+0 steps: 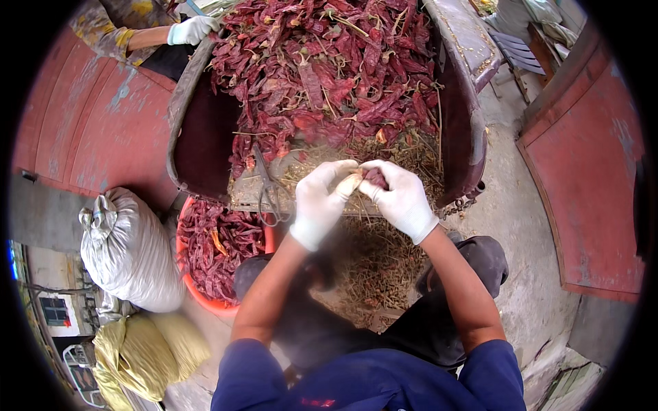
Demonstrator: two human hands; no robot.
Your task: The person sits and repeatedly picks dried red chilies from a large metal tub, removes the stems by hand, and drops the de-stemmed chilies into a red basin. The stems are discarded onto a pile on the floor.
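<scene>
Both of my hands wear white gloves and meet over the near edge of a cart bed [460,67]. A dried red chili pepper [376,178] is held in my right hand [401,198], mostly covered by the fingers. My left hand [323,198] has its thumb and fingertips pinched together at the pepper's stem end; what they grip there is too small to tell. Left of that hand, a pair of metal scissors [267,187] hangs over the bed's front edge. Beyond my hands rises a large heap of dried red chilies [329,67].
An orange tub [226,308] of chilies stands below at left, near a tied white sack [128,251] and yellow sacks [144,354]. Stem litter [380,267] covers the floor between my legs. Another person's gloved hand [193,31] touches the heap at far left. Red metal doors [591,164] flank both sides.
</scene>
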